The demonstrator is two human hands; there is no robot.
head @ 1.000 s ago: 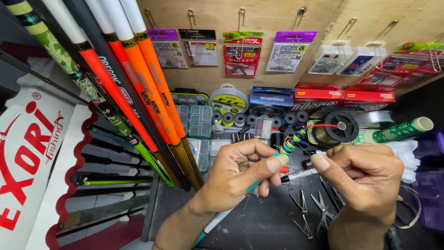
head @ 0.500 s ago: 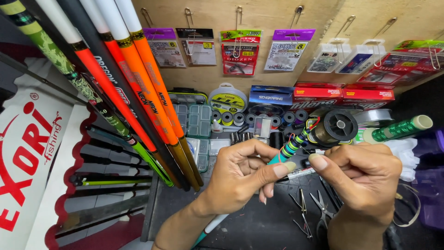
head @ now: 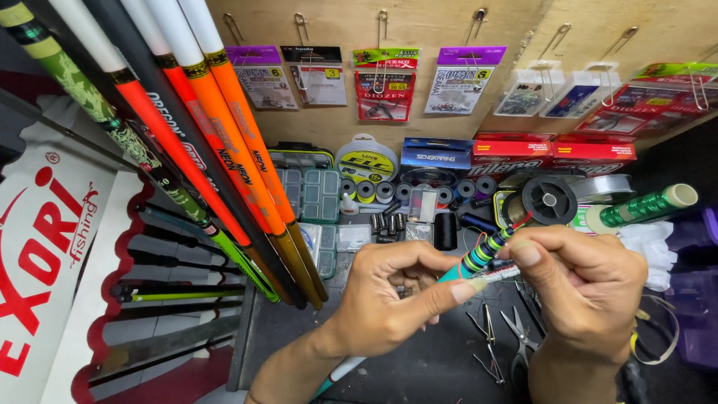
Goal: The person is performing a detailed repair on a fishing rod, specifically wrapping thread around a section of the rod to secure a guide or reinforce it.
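My left hand point(head: 389, 299) grips a thin teal fishing rod section point(head: 479, 258) whose upper end carries green, yellow and black thread wraps. My right hand point(head: 580, 280) pinches the same wrapped end between thumb and fingers, close to my left thumb. A fine red thread runs from the wrap up toward a black line spool point(head: 550, 200). The rod's white lower end point(head: 340, 372) pokes out below my left wrist.
Orange, black and green fishing rods point(head: 224, 150) lean across the left side. Packets of hooks point(head: 383, 84) hang on a wooden board. Small tackle boxes point(head: 310, 194), thread bobbins point(head: 374, 191), a green thread spool point(head: 647, 206) and scissors and pliers point(head: 508, 337) lie on the dark bench.
Both hands have risen slightly and drawn closer together on the wrapped end; the rod tip now points up toward the black spool.
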